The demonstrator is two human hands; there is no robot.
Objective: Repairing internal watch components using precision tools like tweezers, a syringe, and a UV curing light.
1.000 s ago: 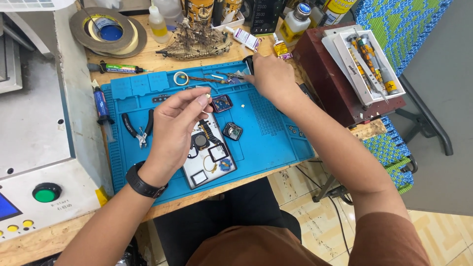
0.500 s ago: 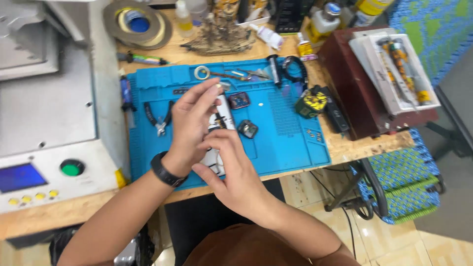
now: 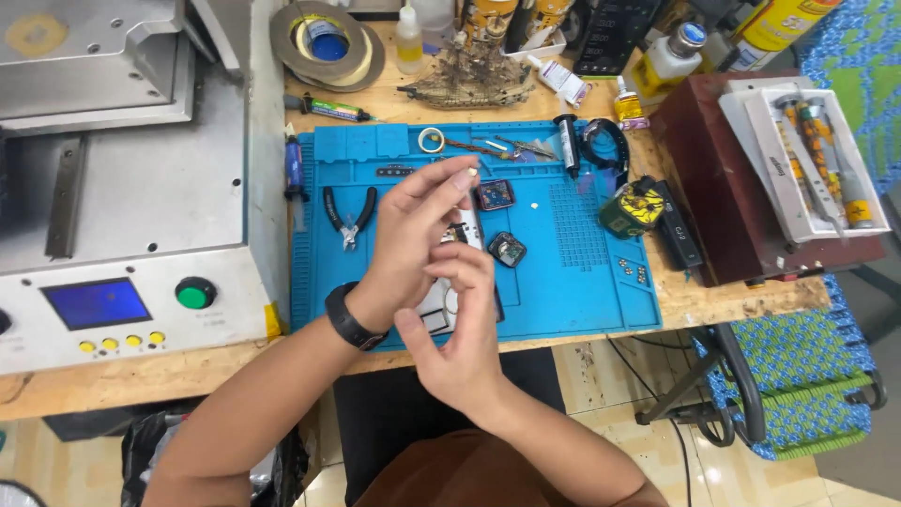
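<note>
**Small parts, crowded mat**

Wooden desk (image 3: 713,299) under a blue silicone work mat (image 3: 582,291), with a grey machine (image 3: 122,188) on the person's left and a dark red box (image 3: 723,178) carrying a white tray of tools (image 3: 817,160) on the right.

Both hands are raised over the middle of the mat. The left hand (image 3: 404,249), a black wristband on its wrist, pinches something small and pale between fingertips (image 3: 466,174); what it is cannot be told. The right hand (image 3: 460,329) curls loosely just below and beside it, fingers bent; whether it grips anything is hidden. Beneath them lies an opened phone (image 3: 450,300), mostly covered by the hands.

The risks look plain. A tiny pinched piece could slip and vanish among the clutter or roll off the mat's near edge. Two loose square modules (image 3: 496,195) (image 3: 508,249) lie just beside the phone, where a lowering wrist could knock them. Black pliers (image 3: 349,214) sit near the left forearm. Bottles (image 3: 407,42) at the back edge could tip onto the mat if reached over.
</note>
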